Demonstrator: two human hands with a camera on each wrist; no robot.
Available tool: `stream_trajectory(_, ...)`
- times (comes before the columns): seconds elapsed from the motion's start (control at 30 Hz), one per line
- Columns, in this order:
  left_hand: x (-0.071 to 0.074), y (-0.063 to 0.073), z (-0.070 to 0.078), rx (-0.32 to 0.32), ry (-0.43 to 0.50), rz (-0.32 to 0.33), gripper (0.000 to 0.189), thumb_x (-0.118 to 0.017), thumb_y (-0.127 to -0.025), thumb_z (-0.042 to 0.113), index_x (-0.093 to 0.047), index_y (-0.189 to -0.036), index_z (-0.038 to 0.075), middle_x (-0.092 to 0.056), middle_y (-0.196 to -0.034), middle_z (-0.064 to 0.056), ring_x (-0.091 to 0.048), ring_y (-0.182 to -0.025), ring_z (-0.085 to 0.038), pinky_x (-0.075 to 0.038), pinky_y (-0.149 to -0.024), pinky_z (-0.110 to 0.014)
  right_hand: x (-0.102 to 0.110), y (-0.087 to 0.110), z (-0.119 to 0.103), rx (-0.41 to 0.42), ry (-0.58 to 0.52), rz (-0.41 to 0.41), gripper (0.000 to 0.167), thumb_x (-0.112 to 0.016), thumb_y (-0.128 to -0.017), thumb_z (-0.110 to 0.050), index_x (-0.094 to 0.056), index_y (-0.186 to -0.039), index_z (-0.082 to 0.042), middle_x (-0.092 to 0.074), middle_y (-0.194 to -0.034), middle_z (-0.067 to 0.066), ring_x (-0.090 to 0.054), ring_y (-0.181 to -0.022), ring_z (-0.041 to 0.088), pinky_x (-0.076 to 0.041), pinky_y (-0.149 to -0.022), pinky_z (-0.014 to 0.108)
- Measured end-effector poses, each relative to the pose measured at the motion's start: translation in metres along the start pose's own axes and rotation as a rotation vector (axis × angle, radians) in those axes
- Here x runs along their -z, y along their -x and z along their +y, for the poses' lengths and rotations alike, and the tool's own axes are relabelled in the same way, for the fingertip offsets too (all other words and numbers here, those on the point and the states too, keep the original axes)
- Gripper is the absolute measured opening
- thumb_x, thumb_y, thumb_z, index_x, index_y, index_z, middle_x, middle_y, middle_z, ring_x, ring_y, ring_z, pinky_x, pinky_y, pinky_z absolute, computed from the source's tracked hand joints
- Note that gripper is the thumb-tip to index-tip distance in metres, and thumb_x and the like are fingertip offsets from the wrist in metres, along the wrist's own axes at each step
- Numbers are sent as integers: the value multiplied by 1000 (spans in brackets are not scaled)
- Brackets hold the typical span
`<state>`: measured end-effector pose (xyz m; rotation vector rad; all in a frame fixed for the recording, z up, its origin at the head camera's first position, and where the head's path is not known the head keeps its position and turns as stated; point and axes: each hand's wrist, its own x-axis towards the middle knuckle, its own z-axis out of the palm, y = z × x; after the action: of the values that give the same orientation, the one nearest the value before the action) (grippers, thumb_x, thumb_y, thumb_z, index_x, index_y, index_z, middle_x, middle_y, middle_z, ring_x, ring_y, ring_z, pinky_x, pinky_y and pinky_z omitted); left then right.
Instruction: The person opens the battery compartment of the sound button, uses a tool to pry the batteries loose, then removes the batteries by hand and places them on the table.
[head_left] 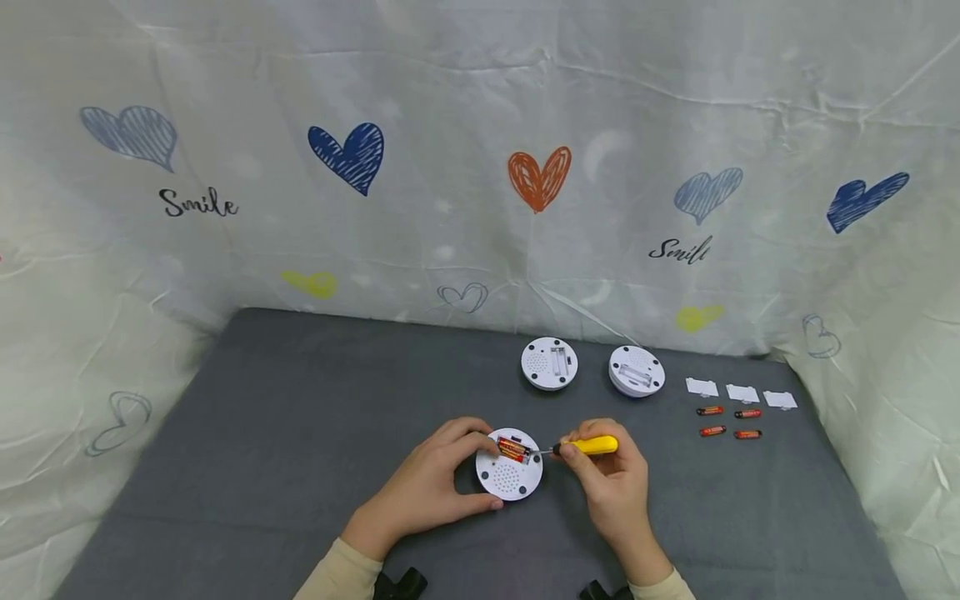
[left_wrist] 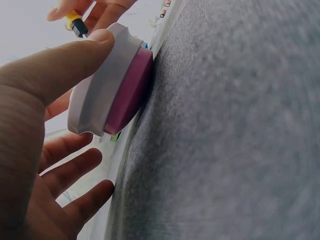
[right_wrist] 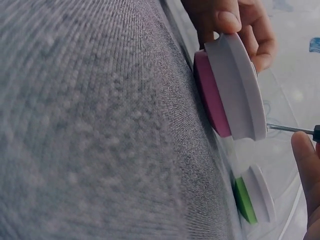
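Note:
My left hand [head_left: 427,483] holds a round white device [head_left: 506,481] on the grey table, thumb at its near edge and index finger by the battery slot. Red-and-black batteries [head_left: 513,451] lie in that slot. In the left wrist view, a magenta layer [left_wrist: 131,90] shows on the device's table side. With thumb and fingers, my right hand [head_left: 621,492] pinches a yellow-handled screwdriver [head_left: 596,445]. Its thin metal shaft [right_wrist: 285,128] points left, and the tip reaches the right end of the batteries.
Two similar round devices, one at back centre [head_left: 549,363] and one to its right [head_left: 637,372], show battery slots. Several loose batteries [head_left: 713,431] lie at the right below three white covers [head_left: 702,387]. A white cloth [head_left: 420,208] with printed hearts hangs behind the table [head_left: 300,417].

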<state>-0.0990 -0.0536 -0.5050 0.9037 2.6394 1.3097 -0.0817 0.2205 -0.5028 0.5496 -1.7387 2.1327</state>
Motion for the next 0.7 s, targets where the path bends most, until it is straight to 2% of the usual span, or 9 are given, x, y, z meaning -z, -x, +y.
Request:
stream_trajectory(0.27,-1,0,2,4,-1,2,46,-102,-79,40,-72,-113,34,-60,-140,11,-56,-131,-9,-55,-107,-43,-3,0,-5,39,94,-44,26,-76,-89,23,-61,-107,14,-61,-100,20,-72,-95,25,-66,-82,33)
stream_trajectory(0.4,-1,0,1,0,-9,9,45,-102,-79,42,-72,-112,36,-61,-140,12,-57,-131,-9,-55,-107,-43,-4,-1,-5,33,90,-53,26,-75,-89,25,-60,-107,14,-61,-99,20,-72,-94,25,-66,-81,33)
stream_trajectory(0.7,-2,1,1,0,-26,34,41,-100,-79,46,-76,-110,34,-63,-140,9,-60,-130,-14,-56,-105,-48,-1,2,-2,-102,-5,27,24,-68,-94,25,-53,-111,19,-61,-104,15,-75,-95,21,-67,-76,48)
